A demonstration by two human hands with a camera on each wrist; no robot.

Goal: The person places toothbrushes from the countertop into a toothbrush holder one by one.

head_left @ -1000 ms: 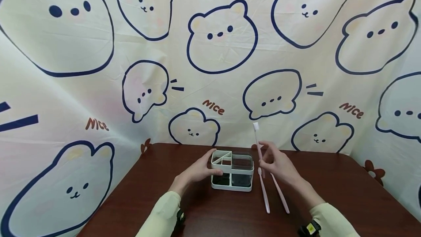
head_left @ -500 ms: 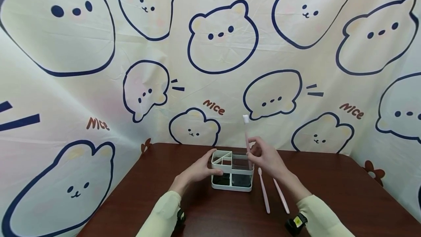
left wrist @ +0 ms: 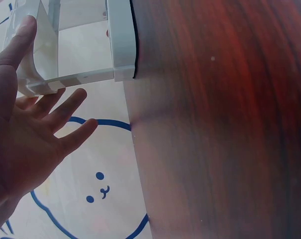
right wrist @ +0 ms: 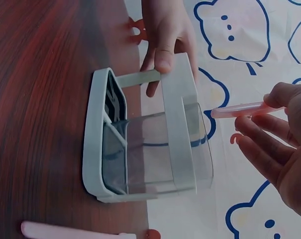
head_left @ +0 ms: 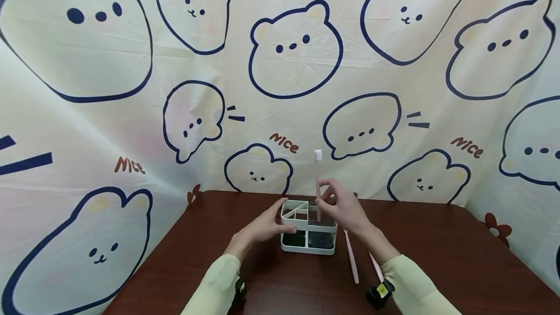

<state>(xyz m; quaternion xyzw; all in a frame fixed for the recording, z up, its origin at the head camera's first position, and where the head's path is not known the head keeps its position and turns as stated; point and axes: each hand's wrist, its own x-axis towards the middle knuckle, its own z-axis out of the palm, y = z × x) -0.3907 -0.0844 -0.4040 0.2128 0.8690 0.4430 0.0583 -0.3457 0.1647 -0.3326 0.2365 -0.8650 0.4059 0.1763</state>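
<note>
A white toothbrush holder (head_left: 287, 247) with a clear cup (right wrist: 148, 167) in its right side stands on the table. My left hand (head_left: 264, 223) grips its left side, thumb in front and fingers reaching behind, as the left wrist view (left wrist: 33, 132) also shows. Between thumb and fingertips, my right hand (head_left: 343, 208) pinches a pink toothbrush (head_left: 318, 174) upright, bristles up. In the right wrist view, the handle's lower end lies right at the cup's rim; whether it touches cannot be told.
Two pink toothbrushes lie on the brown table (head_left: 175, 276) right of the holder: one toothbrush (head_left: 352, 259) nearer it, the other toothbrush (head_left: 376, 265) partly hidden by my right forearm. A cartoon-printed cloth (head_left: 297, 120) hangs behind the table and along its sides.
My right hand has carried the upright toothbrush leftward and slightly up, from beside the holder to over the clear cup. My left hand and the holder have stayed in place.
</note>
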